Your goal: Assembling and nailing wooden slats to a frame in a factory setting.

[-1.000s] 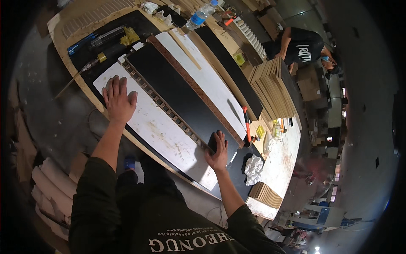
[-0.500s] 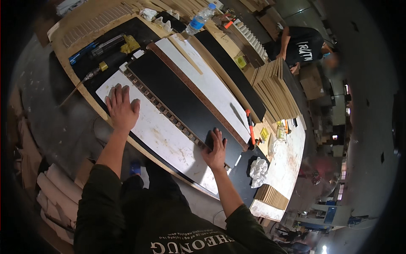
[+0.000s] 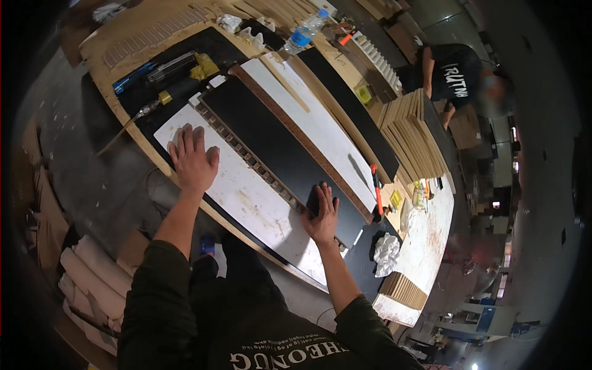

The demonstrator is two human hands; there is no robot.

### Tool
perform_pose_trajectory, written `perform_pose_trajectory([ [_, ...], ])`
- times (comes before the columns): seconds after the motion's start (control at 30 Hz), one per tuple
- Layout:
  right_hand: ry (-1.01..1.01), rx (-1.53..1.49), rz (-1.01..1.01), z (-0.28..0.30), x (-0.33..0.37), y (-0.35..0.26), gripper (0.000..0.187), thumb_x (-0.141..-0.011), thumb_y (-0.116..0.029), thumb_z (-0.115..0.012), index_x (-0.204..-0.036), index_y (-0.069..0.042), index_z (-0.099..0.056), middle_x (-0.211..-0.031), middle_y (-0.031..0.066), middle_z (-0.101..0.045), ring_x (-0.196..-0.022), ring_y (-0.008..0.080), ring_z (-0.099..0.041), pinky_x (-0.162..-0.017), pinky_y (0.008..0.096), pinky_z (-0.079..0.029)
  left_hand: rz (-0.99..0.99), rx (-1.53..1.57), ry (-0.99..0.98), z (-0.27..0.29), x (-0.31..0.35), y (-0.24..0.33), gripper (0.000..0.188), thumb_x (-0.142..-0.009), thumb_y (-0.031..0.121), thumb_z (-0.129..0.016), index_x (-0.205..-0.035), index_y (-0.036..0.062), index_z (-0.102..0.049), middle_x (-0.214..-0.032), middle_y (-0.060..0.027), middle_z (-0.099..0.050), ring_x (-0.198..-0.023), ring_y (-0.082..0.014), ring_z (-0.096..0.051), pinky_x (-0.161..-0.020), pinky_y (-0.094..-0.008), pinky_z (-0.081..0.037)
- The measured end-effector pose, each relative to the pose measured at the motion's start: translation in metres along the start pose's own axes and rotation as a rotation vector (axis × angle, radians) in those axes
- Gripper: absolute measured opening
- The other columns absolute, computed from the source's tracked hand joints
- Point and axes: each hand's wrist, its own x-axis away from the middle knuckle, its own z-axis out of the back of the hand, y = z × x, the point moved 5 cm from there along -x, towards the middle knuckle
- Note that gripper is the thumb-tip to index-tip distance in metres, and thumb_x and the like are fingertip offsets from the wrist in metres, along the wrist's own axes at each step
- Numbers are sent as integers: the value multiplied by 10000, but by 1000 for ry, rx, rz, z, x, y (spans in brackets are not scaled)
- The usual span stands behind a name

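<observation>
While I watch from the head camera, my left hand (image 3: 193,160) lies flat and open on the white board (image 3: 246,197), fingers spread, near the board's far left end; it grips nothing. My right hand (image 3: 322,216) rests over the near end of the black board (image 3: 271,148), fingers curled onto a small dark block (image 3: 313,198) that sits at the seam; I cannot tell whether the hand truly clamps the block or only presses on it. Between the white board and the black board runs a strip of small brown squares (image 3: 246,157), touching both along their length; the right hand covers its near stretch. Both boards lie slantwise on the long wooden workbench (image 3: 132,132), the white one closest to me.

Beyond the black board lies a second white board (image 3: 314,123) with a thin wooden stick (image 3: 287,83) across it; past that, another long black board (image 3: 351,105). A plastic water bottle (image 3: 303,32) lies at the far end of the bench; a yellow object (image 3: 205,65) and a clear tube (image 3: 169,66) sit on a dark sheet at the far left. To the right, an orange-handled tool (image 3: 375,185) lies beside the boards; a crumpled white rag (image 3: 386,254) sits near the bench's near corner; stacks of wooden slats (image 3: 413,126) stand further off. Another person in a black shirt (image 3: 453,71) bends over at the far right.
</observation>
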Motion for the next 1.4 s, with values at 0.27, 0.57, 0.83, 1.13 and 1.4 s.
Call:
perform_pose_trajectory([
  [0.27, -32, -29, -8, -9, -20, -15, 737, -655, -140, -572, -1367, -44, -408, -1462, 199, -349, -1360, 400, -310, -1061, 636, -224, 6, 16, -28, -2, -2, 5, 581, -829, 333, -598, -1320, 65, -439, -1405, -168, -366, -1346, -350, -285, -1095, -554, -189],
  [0.57, -75, 13, -46, -11, -29, -33, 751, -650, -136, -570, -1368, -20, -385, -1466, 216, -327, -1371, 391, -289, -1081, 610, -222, 11, 14, 5, 1, 2, 0, 585, -821, 333, -608, -1306, 51, -443, -1391, -178, -372, -1345, -357, -287, -1097, -564, -187],
  [0.83, -38, -1, 45, -23, -47, -41, 747, -655, -132, -566, -1367, -5, -378, -1472, 217, -312, -1376, 388, -276, -1100, 580, -218, -15, 9, 41, 9, -3, 4, 577, -810, 329, -620, -1286, 56, -443, -1347, -177, -400, -1299, -349, -326, -1082, -553, -210],
  [1.13, -49, -64, 73, -27, -61, -60, 732, -665, -124, -567, -1364, -7, -383, -1470, 217, -316, -1379, 388, -271, -1099, 580, -216, -7, 67, 21, 2, -1, 5, 576, -812, 319, -614, -1294, 49, -452, -1389, -189, -380, -1330, -374, -298, -1084, -570, -197],
  [1.4, -86, -47, 75, -37, -78, -80, 734, -657, -111, -572, -1360, -9, -388, -1461, 223, -326, -1368, 396, -288, -1092, 578, -233, 41, 83, -23, 2, -1, 0, 594, -811, 332, -613, -1304, 44, -451, -1389, -190, -378, -1340, -366, -287, -1099, -562, -173],
])
